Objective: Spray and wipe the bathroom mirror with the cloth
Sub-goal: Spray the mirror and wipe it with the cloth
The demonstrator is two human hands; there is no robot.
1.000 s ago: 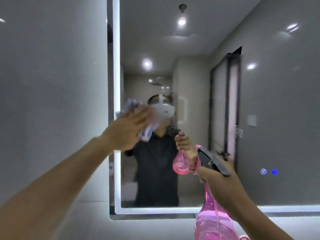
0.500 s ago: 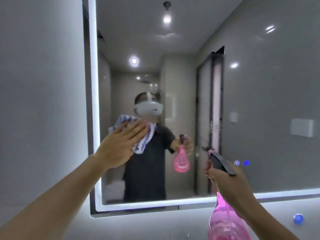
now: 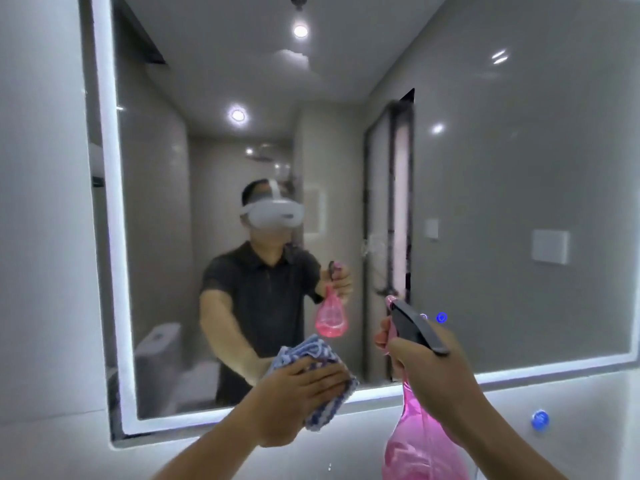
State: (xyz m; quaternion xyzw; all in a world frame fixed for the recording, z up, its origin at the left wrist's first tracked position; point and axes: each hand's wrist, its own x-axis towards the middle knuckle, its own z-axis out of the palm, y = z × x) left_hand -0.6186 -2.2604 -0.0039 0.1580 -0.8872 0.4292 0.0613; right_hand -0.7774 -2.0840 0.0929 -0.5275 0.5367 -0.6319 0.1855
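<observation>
A large wall mirror [image 3: 519, 168] with a lit white border fills the view. My left hand [image 3: 298, 393] presses a blue-and-white striped cloth [image 3: 325, 407] flat against the glass near the mirror's lower edge, around its middle. My right hand [image 3: 433, 372] grips a pink spray bottle [image 3: 415, 445] by its neck, a finger at the dark trigger head [image 3: 415, 323], nozzle aimed at the glass. A small misted patch [image 3: 372, 247] shows on the mirror above the nozzle. The reflection shows a person holding the same cloth and bottle.
Grey tiled wall [image 3: 41, 237] lies left of the mirror and below it. Two small blue touch lights [image 3: 441, 317] glow on the glass at the lower right. A round blue light [image 3: 539, 420] sits on the wall under the mirror. A toilet appears in the reflection.
My left hand has slid the cloth down and to the right, from the upper left of the glass to its lower edge. The spray bottle has stayed raised at the right.
</observation>
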